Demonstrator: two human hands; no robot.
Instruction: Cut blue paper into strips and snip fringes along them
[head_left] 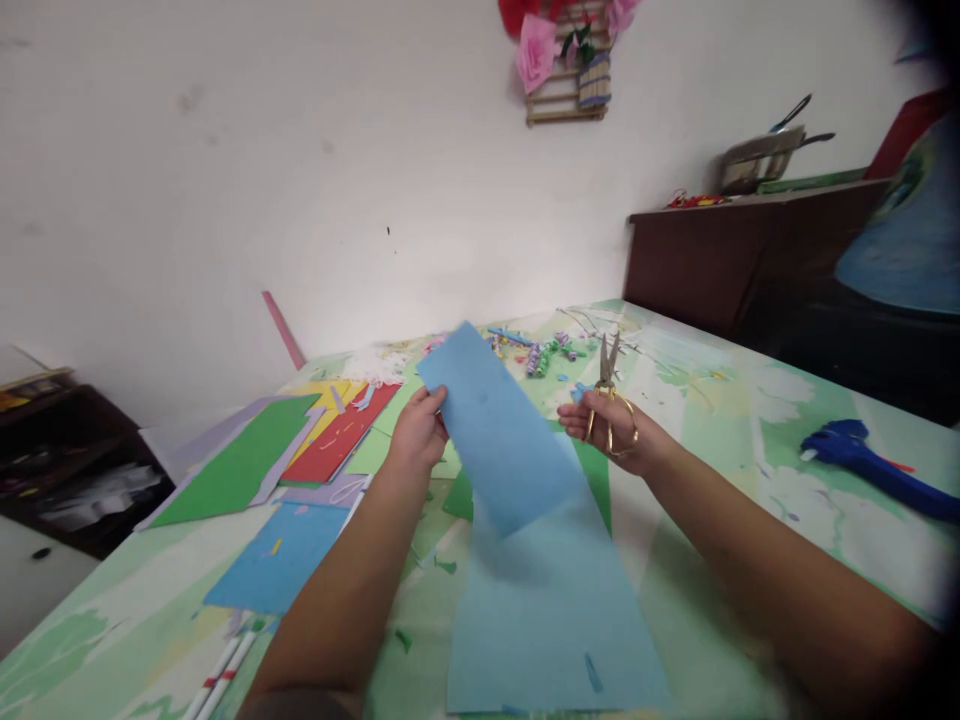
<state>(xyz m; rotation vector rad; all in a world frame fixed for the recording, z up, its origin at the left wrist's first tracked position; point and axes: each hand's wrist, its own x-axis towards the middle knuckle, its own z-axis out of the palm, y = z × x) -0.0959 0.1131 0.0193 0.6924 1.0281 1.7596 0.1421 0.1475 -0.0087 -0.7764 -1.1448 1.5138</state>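
Note:
My left hand [421, 428] pinches one edge of a blue paper strip [502, 430], which is held tilted above the table. In my right hand [616, 430] is a pair of gold-handled scissors [609, 385], blades pointing up and slightly apart. The fingers of that hand pass around the handle loops. Below the strip lies a larger light blue sheet [555, 620], partly covered by it, with a small blue scrap on its near end. A green sheet [596, 485] shows from under the blue paper.
Coloured sheets, among them a green one [240, 465] and a red one [345, 435], lie at left. A blue glue gun [874, 465] rests at right. Curled paper pieces [544, 358] are near the wall. A dark cabinet [697, 250] bears a pan [761, 160].

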